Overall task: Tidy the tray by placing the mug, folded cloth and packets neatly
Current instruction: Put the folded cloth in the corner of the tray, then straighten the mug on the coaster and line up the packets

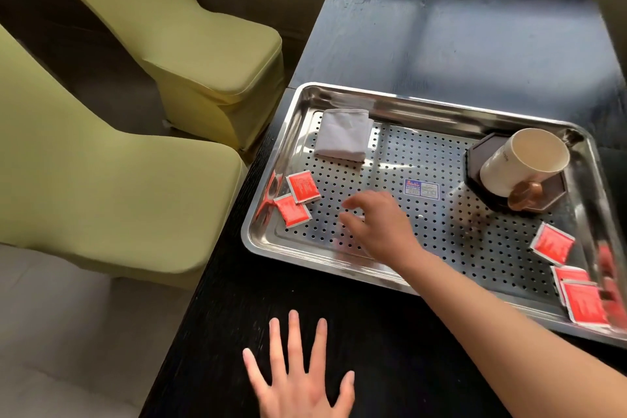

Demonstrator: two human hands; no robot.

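Observation:
A perforated steel tray [390,268] lies on the black table. A folded grey cloth [342,134] sits in its far left corner. Two red packets [298,200] overlap at the tray's left side, and several more red packets [553,243] lie at its right near corner. A white mug [519,163] with a brown handle leans tilted on a dark hexagonal coaster [488,153] at the far right. My right hand [380,224] hovers over the tray's left middle, fingers loosely bent and blurred, holding nothing I can see. My left hand [302,380] lies flat and spread on the table.
Two chairs with yellow-green covers [210,54] stand left of the table, close to its edge. The dark table top [458,27] stretches beyond the tray. Pale floor shows at the lower left.

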